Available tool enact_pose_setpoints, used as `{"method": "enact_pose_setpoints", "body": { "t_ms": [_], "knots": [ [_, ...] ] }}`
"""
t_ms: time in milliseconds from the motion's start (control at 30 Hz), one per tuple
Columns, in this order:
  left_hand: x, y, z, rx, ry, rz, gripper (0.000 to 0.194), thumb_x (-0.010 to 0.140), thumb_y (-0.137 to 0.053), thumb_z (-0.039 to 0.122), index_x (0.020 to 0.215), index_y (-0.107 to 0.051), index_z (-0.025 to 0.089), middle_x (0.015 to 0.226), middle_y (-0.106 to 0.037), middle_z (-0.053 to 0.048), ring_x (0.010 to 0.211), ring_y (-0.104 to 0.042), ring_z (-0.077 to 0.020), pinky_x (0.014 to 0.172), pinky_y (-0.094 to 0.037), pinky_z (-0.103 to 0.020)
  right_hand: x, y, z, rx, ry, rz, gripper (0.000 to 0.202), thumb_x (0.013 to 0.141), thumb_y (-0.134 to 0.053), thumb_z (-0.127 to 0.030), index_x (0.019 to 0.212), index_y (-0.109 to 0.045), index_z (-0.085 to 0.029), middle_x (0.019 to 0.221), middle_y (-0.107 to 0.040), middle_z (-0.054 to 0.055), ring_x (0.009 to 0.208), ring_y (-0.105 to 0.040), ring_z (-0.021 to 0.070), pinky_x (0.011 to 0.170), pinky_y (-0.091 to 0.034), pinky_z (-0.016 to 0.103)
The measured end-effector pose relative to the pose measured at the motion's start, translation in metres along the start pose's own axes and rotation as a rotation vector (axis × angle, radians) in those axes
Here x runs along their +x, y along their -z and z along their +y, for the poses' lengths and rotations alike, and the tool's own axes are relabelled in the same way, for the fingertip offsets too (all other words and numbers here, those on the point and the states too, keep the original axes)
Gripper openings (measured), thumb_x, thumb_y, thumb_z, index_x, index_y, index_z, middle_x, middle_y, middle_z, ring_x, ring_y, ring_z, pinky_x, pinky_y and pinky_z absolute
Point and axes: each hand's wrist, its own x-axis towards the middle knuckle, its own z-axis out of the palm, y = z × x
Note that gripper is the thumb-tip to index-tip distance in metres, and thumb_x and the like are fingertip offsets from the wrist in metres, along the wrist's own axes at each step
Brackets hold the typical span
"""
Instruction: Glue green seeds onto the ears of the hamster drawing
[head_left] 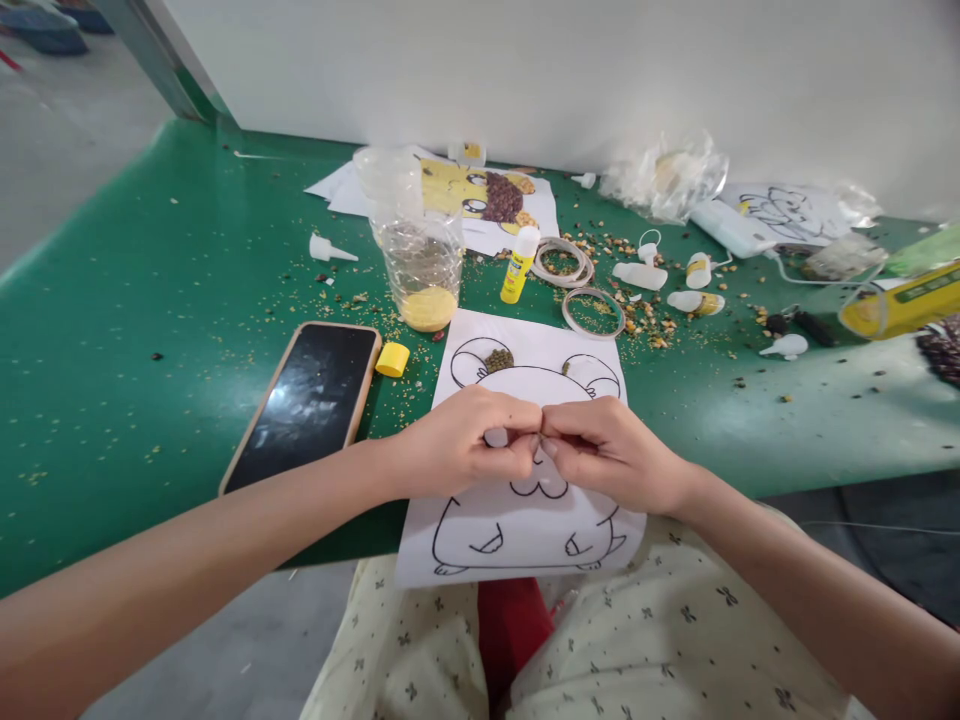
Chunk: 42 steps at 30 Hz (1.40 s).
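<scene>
My left hand [480,435] and my right hand [611,450] meet at the fingertips above a line drawing of a round-eared animal [465,545]. Both are closed in a pinch; anything between the fingertips is too small to make out. A pale oval patch shows inside the curl of my left hand, and I cannot tell what it is. Dark green beans [499,360] fill part of the drawing's left ear, and a few lie at the edge of the right one. My hands hide the middle of the drawing. Its lower edge hangs past the table edge over my lap.
A phone [307,400] and a yellow cap [392,359] lie left. Behind are a clear plastic cup [424,265] with yellow grains, a glue stick [519,265], tape rings [592,312], small bottles [696,302] and a seed-covered picture [450,190]. Loose grains scatter the green table [112,330].
</scene>
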Motion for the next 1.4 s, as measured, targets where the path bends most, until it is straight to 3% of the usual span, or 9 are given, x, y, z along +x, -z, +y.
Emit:
{"method": "enact_pose_setpoints", "body": {
  "t_ms": [267,567,833,1000,1200,1400],
  "knots": [
    [0.0,0.002,-0.001,-0.019,0.006,0.04,0.016,0.072,-0.042,0.008,0.058,-0.041,0.015,0.055,-0.033,0.007,0.053,-0.029,-0.0059,0.049,-0.025,-0.018,0.001,-0.001,-0.002,-0.004,-0.035,0.032,0.021,0.071,-0.043,-0.006,0.058,-0.033,-0.019,0.053,-0.032,-0.008,0.05,-0.023,0.0054,0.043,-0.022,0.018],
    [0.0,0.007,0.002,-0.161,0.125,0.046,0.02,0.083,-0.041,0.017,0.068,-0.055,0.015,0.059,-0.046,0.004,0.056,-0.04,-0.007,0.051,-0.032,-0.018,0.002,0.006,-0.003,-0.13,0.097,0.152,0.01,0.087,-0.044,-0.017,0.079,-0.049,-0.018,0.069,-0.055,-0.002,0.058,-0.044,0.0072,0.056,-0.037,0.02],
    [-0.002,0.006,0.005,-0.161,0.104,0.01,0.029,0.088,-0.038,0.023,0.077,-0.063,0.014,0.059,-0.048,0.003,0.054,-0.041,-0.0073,0.05,-0.032,-0.019,0.001,0.01,-0.003,-0.215,0.148,0.224,0.004,0.088,-0.048,-0.02,0.085,-0.051,-0.02,0.073,-0.056,-0.001,0.066,-0.05,0.0094,0.061,-0.041,0.022],
    [-0.003,0.004,0.003,-0.136,0.067,-0.005,0.029,0.089,-0.035,0.019,0.078,-0.062,0.015,0.059,-0.05,0.004,0.052,-0.04,-0.0066,0.05,-0.032,-0.018,0.0,0.008,-0.003,-0.219,0.172,0.317,0.003,0.086,-0.052,-0.02,0.088,-0.053,-0.021,0.079,-0.06,0.0,0.072,-0.056,0.0118,0.065,-0.044,0.025],
    [-0.002,0.002,0.003,-0.213,0.09,-0.015,0.024,0.084,-0.037,0.011,0.07,-0.056,0.015,0.068,-0.063,0.003,0.055,-0.046,-0.0059,0.052,-0.034,-0.017,0.001,0.008,0.0,-0.241,0.28,0.333,0.012,0.087,-0.048,-0.015,0.088,-0.057,-0.022,0.079,-0.063,0.001,0.075,-0.058,0.0132,0.07,-0.047,0.028],
    [-0.002,0.002,0.004,-0.307,0.142,-0.068,0.024,0.081,-0.04,0.007,0.067,-0.058,0.014,0.062,-0.063,0.003,0.055,-0.051,-0.0057,0.052,-0.037,-0.015,0.001,0.004,0.002,-0.212,0.309,0.344,0.016,0.086,-0.048,-0.011,0.086,-0.058,-0.022,0.079,-0.064,0.001,0.076,-0.058,0.0133,0.071,-0.047,0.029]
  ]
}}
